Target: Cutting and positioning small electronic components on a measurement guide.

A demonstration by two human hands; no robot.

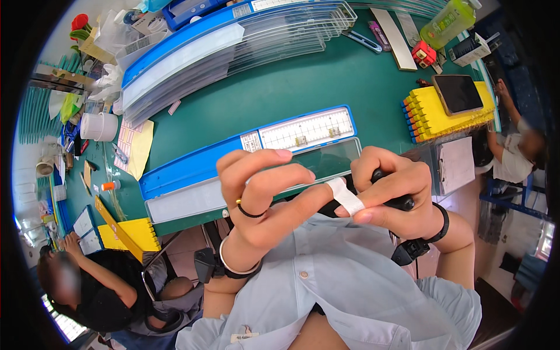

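Note:
In front of my chest, a short strip of white tape (346, 197) stretches between my two hands. Its far end lies on the tip of my left hand's (259, 195) index finger, whose other fingers are spread and raised. My right hand (396, 189) pinches the near end between thumb and forefinger. A black-handled tool (401, 202) is tucked in the right palm; its working end is hidden. Just beyond lies a long blue case (192, 162) with a white gridded panel (308, 129) and two small metal coils. Its clear lid (332, 160) is swung toward me, partly behind my fingers.
Stacked clear-lidded cases (233, 64) fill the far side of the green table (361, 87). At right, a phone (458, 94) rests on yellow ridged blocks (420, 114), near a green bottle (448, 23). A white tape roll (99, 126) stands left. A co-worker (105, 286) sits at lower left.

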